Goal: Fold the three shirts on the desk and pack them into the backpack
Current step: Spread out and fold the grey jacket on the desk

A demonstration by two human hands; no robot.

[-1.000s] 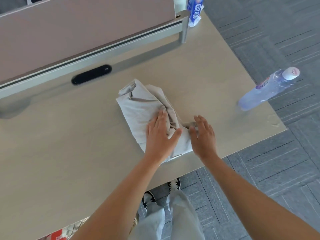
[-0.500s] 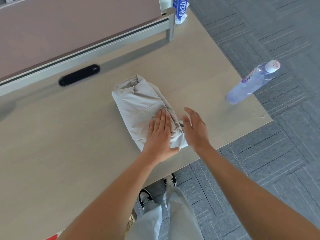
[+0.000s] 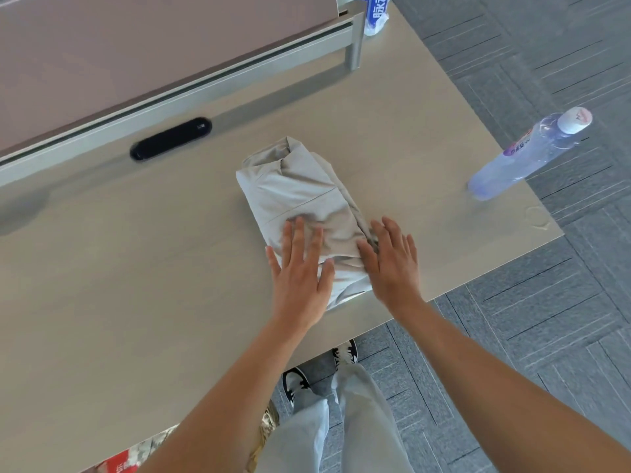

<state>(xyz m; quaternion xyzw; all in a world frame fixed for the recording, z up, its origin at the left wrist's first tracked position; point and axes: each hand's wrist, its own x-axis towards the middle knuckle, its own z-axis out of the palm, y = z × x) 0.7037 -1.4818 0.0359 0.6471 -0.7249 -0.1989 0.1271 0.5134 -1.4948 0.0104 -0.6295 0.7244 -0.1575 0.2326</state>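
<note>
Shirt (image 3: 300, 199) is the one garment in view: a light grey bundle, folded into a compact oblong, lying on the desk (image 3: 136, 285) a little toward the near edge and roughly midway between the left and right ends. Its crumpled collar end points toward the far edge, and a seam line runs across the upper layer. The left hand (image 3: 300, 268) lies flat on the near left part of the shirt with fingers straight and spread, pressing the cloth down. The right hand (image 3: 392, 264) lies beside it at the shirt's near right side, fingers also straight and slightly apart, its thumb and first finger touching the bunched fabric there; it grips nothing. A clear plastic bottle (image 3: 526, 155) with a white cap stands close to the desk's right edge, well apart from the shirt. A black oval slot (image 3: 170, 139) sits in the desk near the far edge, below a brown partition panel (image 3: 136, 46). A blue and white packet (image 3: 375, 11) rests at the far right corner.
</note>
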